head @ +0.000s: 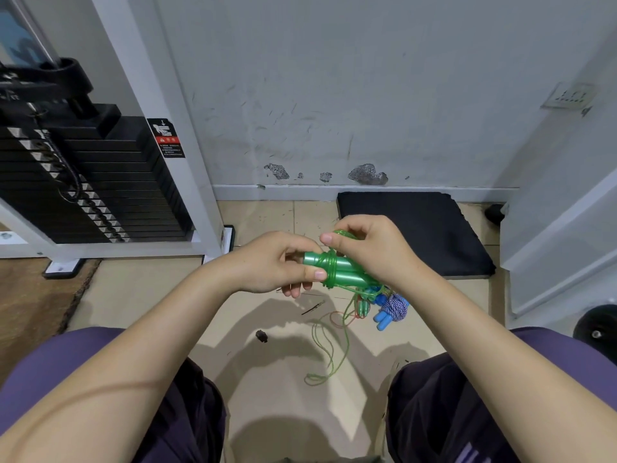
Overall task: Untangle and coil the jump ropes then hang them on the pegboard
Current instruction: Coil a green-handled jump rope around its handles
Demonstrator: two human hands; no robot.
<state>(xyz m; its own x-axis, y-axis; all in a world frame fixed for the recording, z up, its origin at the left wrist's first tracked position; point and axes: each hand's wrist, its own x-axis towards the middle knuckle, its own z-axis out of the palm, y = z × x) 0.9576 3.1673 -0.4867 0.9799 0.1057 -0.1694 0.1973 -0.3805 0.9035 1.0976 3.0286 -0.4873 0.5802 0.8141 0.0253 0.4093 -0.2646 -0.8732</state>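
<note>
Both hands hold the two green handles [344, 270] above the floor [273, 379]: the left hand [273, 267] grips their ends, the right hand [370, 248] pinches green cord [330, 349] wound around them. Below them lies a blue rope [392, 310].

warning sticker [166, 138]: stands on the white upright of the weight machine [147, 105], beside the black weight stack [100, 182]
sticker top: white pictogram of a hand with a downward arrow, on black
sticker middle: red band with a warning triangle; its characters are too small to read
sticker bottom: lines of white print on black, illegible
trouser leg print [474, 454]: pale marks at the lower right edge, cut off, unreadable
</note>
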